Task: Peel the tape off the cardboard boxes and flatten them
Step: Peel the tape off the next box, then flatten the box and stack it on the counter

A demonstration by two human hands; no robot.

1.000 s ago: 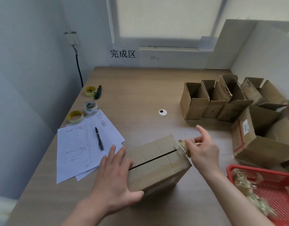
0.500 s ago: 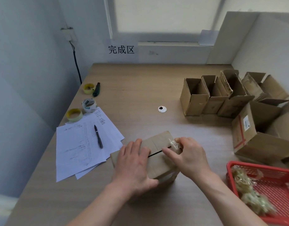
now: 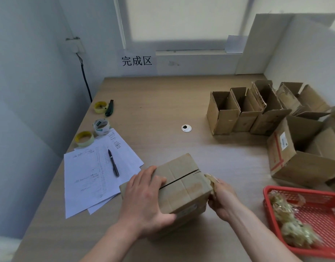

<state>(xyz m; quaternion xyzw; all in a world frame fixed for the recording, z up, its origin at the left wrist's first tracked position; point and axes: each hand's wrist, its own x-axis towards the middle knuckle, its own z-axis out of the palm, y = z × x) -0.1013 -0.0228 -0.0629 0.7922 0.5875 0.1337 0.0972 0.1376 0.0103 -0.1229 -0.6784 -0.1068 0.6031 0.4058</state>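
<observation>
Near the front of the surface [image 3: 162, 103], the box [image 3: 181, 184] is pressed down by the flat left hand [image 3: 145, 201]; crumpled tape [image 3: 212, 181] at its right end is pinched by the right hand [image 3: 224, 200], beside the red basket [image 3: 304, 224].

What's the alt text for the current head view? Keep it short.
A person's left hand steadies a closed cardboard box on a wooden table while the right hand pinches crumpled tape at the box's right edge. A red basket of tape scraps sits to the right, opened boxes behind.
</observation>
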